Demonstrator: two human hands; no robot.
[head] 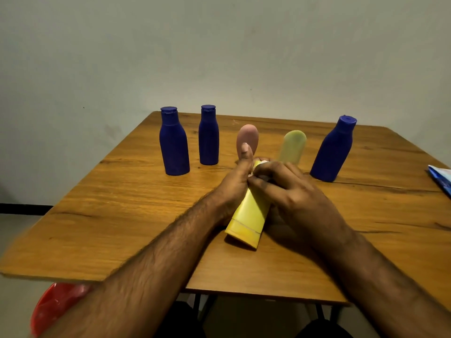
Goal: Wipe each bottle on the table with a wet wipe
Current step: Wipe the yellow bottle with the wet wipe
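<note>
A yellow tube bottle (247, 219) lies tilted over the middle of the wooden table (122, 198), its flat crimped end toward me. My left hand (235, 184) grips its upper part from the left, thumb raised. My right hand (290, 191) curls over the top of the tube and presses a white wet wipe (264, 162) against it; only a small bit of the wipe shows. Behind stand three blue bottles (174, 142) (208, 135) (333, 150), a pink bottle (247, 137) and a pale green bottle (292, 147).
A blue and white wipe packet (441, 179) lies at the table's right edge. Something red (56, 306) sits below the table's front left corner. A plain wall rises behind the table.
</note>
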